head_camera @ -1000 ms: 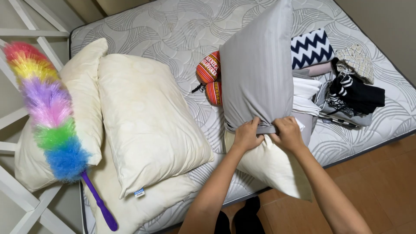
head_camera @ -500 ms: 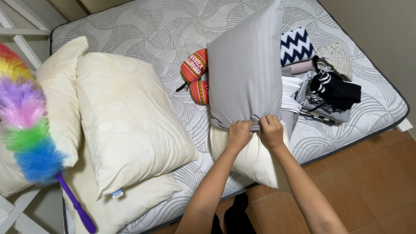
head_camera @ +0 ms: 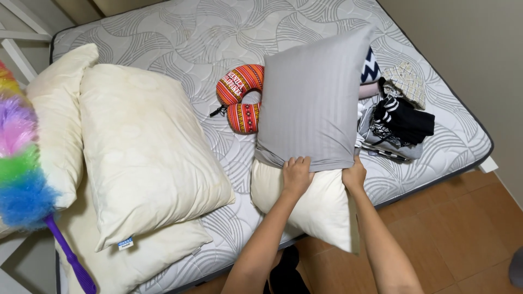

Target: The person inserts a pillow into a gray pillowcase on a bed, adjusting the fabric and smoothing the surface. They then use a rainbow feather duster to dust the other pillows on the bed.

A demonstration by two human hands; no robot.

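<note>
Left hand and right hand both gripping open hem of grey striped pillowcase, cream pillow half inside, overhanging near edge of quilted grey mattress, orange patterned neck pillow just beside

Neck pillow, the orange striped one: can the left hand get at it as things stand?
Probably yes, but not freely: the neck pillow lies uncovered just left of the grey pillowcase, yet the left hand is gripping that pillowcase's hem and would have to let go.

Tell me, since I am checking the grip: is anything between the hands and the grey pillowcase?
Nothing visible. The left hand and the right hand both grip the open lower edge of the grey pillowcase directly, with the cream pillow sticking out below it.
</note>
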